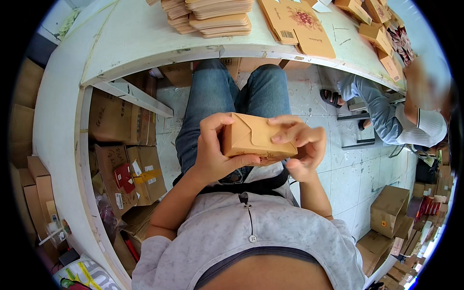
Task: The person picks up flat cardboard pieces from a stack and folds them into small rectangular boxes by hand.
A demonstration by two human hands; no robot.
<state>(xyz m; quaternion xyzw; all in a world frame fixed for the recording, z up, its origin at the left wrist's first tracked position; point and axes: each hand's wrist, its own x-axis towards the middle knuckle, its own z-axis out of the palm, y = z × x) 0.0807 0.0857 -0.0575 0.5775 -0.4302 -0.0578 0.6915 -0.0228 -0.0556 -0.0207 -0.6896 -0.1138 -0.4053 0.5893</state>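
A small tan cardboard box with red print on its side is held over my lap. Its end flaps are folded in and one overlapping flap edge shows on the upper face. My left hand grips the box at its left end, thumb along the near side. At the right end, my right hand has fingertips on the top face, with the thumb below the corner and slightly blurred. On the table beyond lie flat printed carton blanks and stacks of folded cardboard blanks.
A white table curves ahead and along the left. Folded small boxes pile at its right end, near a seated person. Large cartons stand under the table and on the floor at right.
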